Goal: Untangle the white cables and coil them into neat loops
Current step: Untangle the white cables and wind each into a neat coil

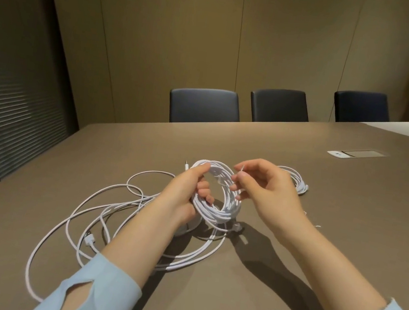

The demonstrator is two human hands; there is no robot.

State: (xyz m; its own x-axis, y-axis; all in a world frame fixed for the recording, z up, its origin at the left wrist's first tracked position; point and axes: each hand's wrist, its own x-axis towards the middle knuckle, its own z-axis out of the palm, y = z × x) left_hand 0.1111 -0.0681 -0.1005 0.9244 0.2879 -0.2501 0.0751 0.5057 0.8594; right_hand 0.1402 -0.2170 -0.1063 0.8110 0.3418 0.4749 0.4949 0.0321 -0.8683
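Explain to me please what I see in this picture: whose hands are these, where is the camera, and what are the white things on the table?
There is no machine here. A person wears one wide-angle camera on the head, and it looks forward and down, so you see that person's own two arms in light blue sleeves.

The left hand grips a coil of white cable and holds it up above the brown table. The right hand pinches a thin piece next to the coil, probably the cable's end; it is too small to be sure.

On the table, to the left, lies a loose white cable in wide untidy loops, not yet coiled. Behind the right hand lies a second coil, already wound.

Farther away stand three dark chairs, and a socket panel is set into the table.
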